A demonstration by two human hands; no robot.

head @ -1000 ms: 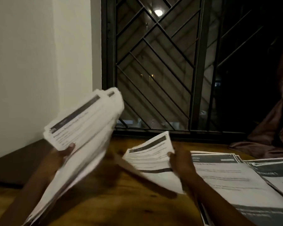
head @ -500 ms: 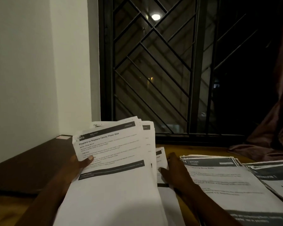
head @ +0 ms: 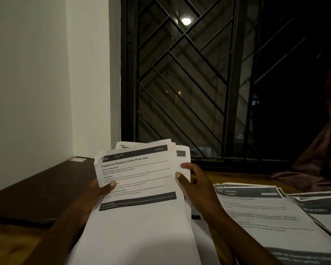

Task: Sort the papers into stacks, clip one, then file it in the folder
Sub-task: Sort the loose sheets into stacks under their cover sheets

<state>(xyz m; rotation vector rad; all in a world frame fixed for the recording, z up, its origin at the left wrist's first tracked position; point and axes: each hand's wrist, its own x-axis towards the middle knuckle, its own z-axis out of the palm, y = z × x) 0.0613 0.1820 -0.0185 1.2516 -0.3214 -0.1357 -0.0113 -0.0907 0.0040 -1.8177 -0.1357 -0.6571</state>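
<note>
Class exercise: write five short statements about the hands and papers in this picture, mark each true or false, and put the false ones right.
1. The left hand and the right hand both grip the held bundle. True.
2. The top sheet of the bundle is headed "Kitchen". False: it reads "Prepare to Replace Family Photo Wall".
3. The Kitchen stack lies on the table, on the right hand's side. True.
4. A clip fastens the held bundle. False: no clip shows on it.
5. The right hand lies flat on the Kitchen stack. False: its fingers pinch the bundle's right edge.
</note>
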